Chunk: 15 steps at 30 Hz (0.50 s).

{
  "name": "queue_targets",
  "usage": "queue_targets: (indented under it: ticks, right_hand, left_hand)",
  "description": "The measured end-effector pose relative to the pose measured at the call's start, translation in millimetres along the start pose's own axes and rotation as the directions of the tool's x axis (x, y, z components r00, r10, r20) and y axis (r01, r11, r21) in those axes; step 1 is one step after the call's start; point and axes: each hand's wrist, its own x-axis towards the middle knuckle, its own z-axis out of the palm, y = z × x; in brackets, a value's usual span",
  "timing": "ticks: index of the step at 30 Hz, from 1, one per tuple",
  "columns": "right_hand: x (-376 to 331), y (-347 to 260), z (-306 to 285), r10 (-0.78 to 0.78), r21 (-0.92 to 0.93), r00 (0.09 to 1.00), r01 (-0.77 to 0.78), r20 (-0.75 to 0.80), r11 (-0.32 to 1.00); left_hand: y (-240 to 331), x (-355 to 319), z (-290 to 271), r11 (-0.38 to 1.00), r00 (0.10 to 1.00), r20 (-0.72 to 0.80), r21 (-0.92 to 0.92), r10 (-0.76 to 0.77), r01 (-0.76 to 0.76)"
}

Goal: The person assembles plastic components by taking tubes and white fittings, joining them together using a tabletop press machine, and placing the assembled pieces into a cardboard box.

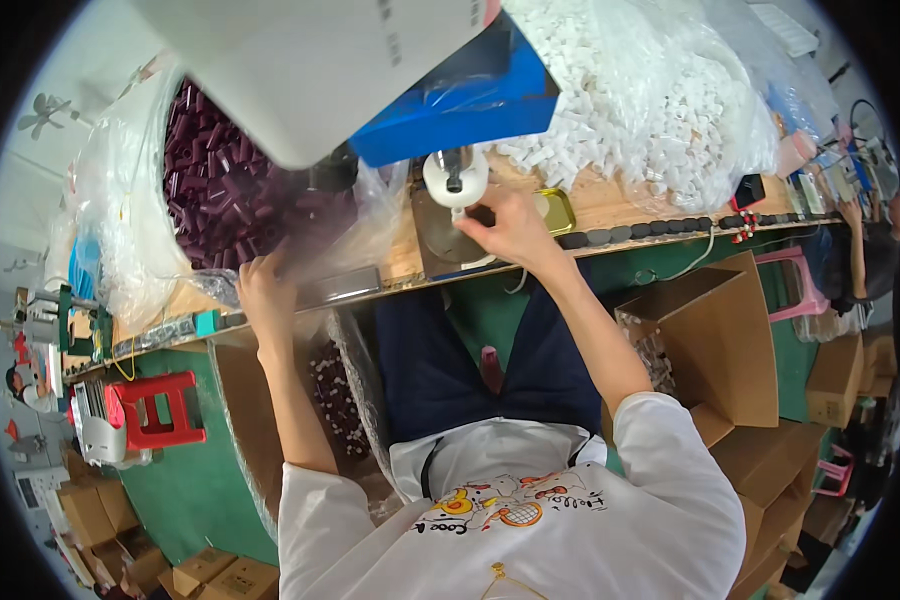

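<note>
My right hand is at the machine in the middle of the bench, thumb and forefinger pinched on a small white piece. That piece sits just beneath the machine's round white head, which has a dark metal tip. To the left, my left hand rests at the near edge of a heap of dark purple plastic caps in a clear plastic bag. Its fingertips are partly hidden by the caps and the film, so its grip does not show. White plastic pieces are heaped at the far right.
A blue machine housing and a pale panel hang over the bench. A yellow tin lies right of my right hand. Open cardboard boxes flank my legs. A red stool stands left; another person sits far right.
</note>
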Motion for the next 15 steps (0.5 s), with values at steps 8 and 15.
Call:
queue_targets:
  ticks: [8, 15]
  right_hand:
    - [-7.7, 2.3, 12.5, -0.161, -0.19, 0.982, 0.14, -0.098, 0.972]
    - [5.8, 11.5, -15.4, -0.05, 0.025, 0.996, 0.049, 0.078, 0.999]
  left_hand:
    - [6.9, 21.2, 1.4, 0.99, 0.995, -0.007, -0.105, 0.097, -0.098]
    - [65.8, 27.0, -17.4, 0.461, 0.958, -0.044, -0.882, -0.283, 0.096]
